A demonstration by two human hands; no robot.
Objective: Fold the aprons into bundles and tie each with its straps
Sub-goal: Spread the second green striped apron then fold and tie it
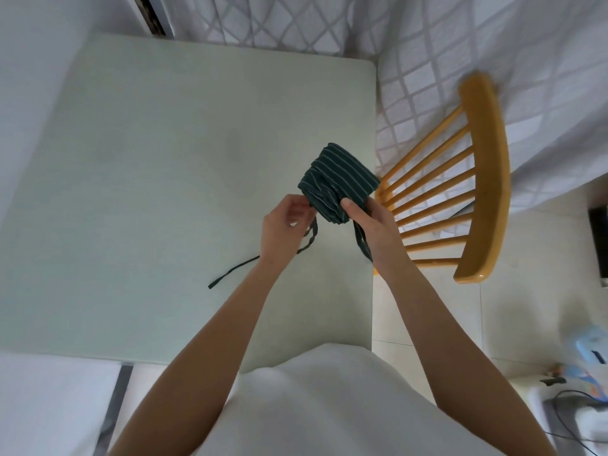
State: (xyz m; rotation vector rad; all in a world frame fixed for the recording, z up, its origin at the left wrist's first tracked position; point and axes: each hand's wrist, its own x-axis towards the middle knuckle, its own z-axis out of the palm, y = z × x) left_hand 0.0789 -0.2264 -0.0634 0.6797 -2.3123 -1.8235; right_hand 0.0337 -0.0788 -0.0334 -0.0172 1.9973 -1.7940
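A dark green striped apron bundle (339, 182) is held above the pale table (148, 159), near the table's right edge. The right hand (368, 222) grips the bundle's near end, thumb on top and fingers curled beneath. The left hand (284, 225) pinches a strap (312, 232) at the bundle's left side with bent fingers. That strap hangs down and trails leftward on the table behind the left wrist. Another strap (362, 241) hangs under the right hand. Beyond the table's right edge stands a yellow wooden chair (483, 179), its spindle back close to the bundle, against a patterned white curtain (493, 44).
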